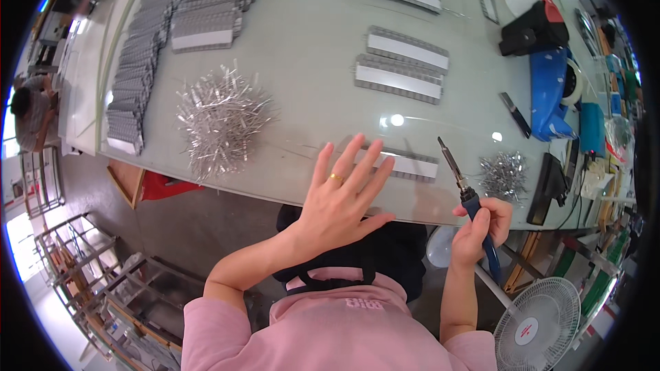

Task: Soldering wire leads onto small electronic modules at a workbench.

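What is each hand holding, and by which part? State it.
The right hand grips a blue-handled soldering iron by its handle. The left hand holds nothing, fingers spread above a grey-edged white strip.

Soldering workshop: soldering iron (pixel 462 185), metal strips (pixel 221 118)

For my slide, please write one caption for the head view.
Left hand spread beside a grey strip, right hand holding a soldering iron.

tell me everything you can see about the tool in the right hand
The soldering iron has a blue handle, a dark collar and a thin metal shaft ending in a dark tip. The right hand grips the handle near the table edge, with the tip pointing up and slightly left over the glass top. The tip touches nothing. The handle's lower end runs below the hand.
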`<state>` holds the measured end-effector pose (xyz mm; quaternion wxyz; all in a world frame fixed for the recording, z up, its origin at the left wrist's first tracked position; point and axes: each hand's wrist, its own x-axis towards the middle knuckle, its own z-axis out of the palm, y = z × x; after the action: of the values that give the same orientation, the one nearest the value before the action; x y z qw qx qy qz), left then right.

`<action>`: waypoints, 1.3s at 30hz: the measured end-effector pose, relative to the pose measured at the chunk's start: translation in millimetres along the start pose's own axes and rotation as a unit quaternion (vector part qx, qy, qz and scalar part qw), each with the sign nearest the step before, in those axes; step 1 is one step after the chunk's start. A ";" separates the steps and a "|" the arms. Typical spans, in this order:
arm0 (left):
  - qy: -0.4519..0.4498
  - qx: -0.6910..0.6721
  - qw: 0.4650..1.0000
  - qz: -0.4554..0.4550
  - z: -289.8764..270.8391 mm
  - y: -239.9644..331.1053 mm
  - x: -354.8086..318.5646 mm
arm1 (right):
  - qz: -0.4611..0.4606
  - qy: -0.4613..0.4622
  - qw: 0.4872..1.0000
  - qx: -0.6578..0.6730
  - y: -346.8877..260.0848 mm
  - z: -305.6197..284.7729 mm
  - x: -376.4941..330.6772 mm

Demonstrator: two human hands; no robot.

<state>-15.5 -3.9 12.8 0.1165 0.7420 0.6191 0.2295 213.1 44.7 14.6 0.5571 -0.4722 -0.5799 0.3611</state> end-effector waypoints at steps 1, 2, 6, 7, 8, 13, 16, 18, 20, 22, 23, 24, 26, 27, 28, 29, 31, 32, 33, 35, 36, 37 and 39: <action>-0.035 -0.007 0.999 0.008 4.0 2.8 5.7 | 0.003 -0.001 1.000 0.001 3.9 -7.2 0.1; -0.036 -0.010 0.999 0.014 7.0 4.2 9.6 | 0.006 -0.001 1.000 0.002 7.1 -14.6 0.3; -0.086 0.004 0.996 0.037 13.8 6.7 16.2 | 0.024 0.051 0.998 -0.013 12.6 -39.7 -8.2; -0.093 0.018 0.995 0.041 14.3 7.2 16.3 | 0.028 0.055 0.998 -0.016 14.0 -43.6 -9.9; -0.098 0.018 0.994 0.048 14.7 7.7 16.6 | 0.033 0.059 0.998 -0.018 14.6 -46.1 -11.8; -0.109 0.034 0.992 0.048 16.1 9.0 15.1 | 0.050 0.073 0.996 -0.003 14.2 -42.9 -12.3; -0.106 0.052 0.992 0.054 16.4 11.1 9.5 | 0.040 0.072 0.997 0.008 14.2 -46.0 -10.9; -0.087 0.094 0.986 0.108 21.3 7.5 -2.0 | 0.037 0.077 0.996 0.015 15.6 -48.9 -8.3; -0.029 0.109 0.976 0.187 26.5 7.5 -10.0 | 0.024 0.095 0.995 -0.016 19.4 -52.8 -4.5; -0.027 0.108 0.968 0.224 21.7 7.9 -14.2 | 0.028 0.112 0.993 -0.035 23.1 -55.4 -2.2; -0.017 0.112 0.960 0.257 20.5 7.0 -13.6 | 0.033 0.113 0.993 -0.026 28.2 -58.3 0.2; -0.013 0.104 0.958 0.266 18.4 8.6 -11.5 | 0.037 0.114 0.993 -0.015 32.1 -59.3 2.5; -0.032 0.078 0.959 0.270 11.4 7.8 -1.3 | 0.023 0.130 0.991 -0.028 34.1 -61.0 3.6; -0.053 0.046 0.960 0.272 5.0 9.1 6.8 | 0.015 0.140 0.990 -0.034 36.8 -63.4 2.9; -0.034 0.041 0.961 0.271 -2.4 6.8 23.1 | 0.009 0.159 0.987 -0.037 39.1 -62.2 4.7; -0.017 0.078 0.961 0.263 -15.9 4.4 44.9 | 0.009 0.159 0.987 -0.032 41.6 -62.9 3.6; 0.028 0.116 0.960 0.254 -34.9 -21.7 98.7 | -0.016 0.157 0.986 -0.055 45.3 -65.5 2.3; 0.054 0.115 0.959 0.253 -36.0 -42.0 130.4 | -0.008 0.157 0.986 -0.048 46.9 -66.6 -1.4; 0.081 0.131 0.961 0.229 -36.5 -58.5 158.0 | -0.010 0.157 0.987 -0.040 47.7 -64.9 -3.6; 0.129 0.148 0.961 0.197 -28.8 -85.9 205.0 | -0.017 0.141 0.988 -0.055 49.6 -60.7 -6.2; 0.148 0.150 0.960 0.186 -21.7 -96.4 222.3 | -0.022 0.161 0.984 -0.069 50.9 -55.8 -6.7; 0.150 0.153 0.958 0.189 -16.1 -105.9 235.3 | -0.025 0.164 0.984 -0.066 50.6 -55.4 -6.5; 0.154 0.168 0.955 0.190 -6.8 -120.9 252.5 | -0.023 0.138 0.987 -0.076 49.8 -54.8 -5.3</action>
<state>-91.0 265.8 13.0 -0.1518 0.8107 0.5063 0.2516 274.1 48.4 -27.5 0.6024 -0.5451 -0.5339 0.2343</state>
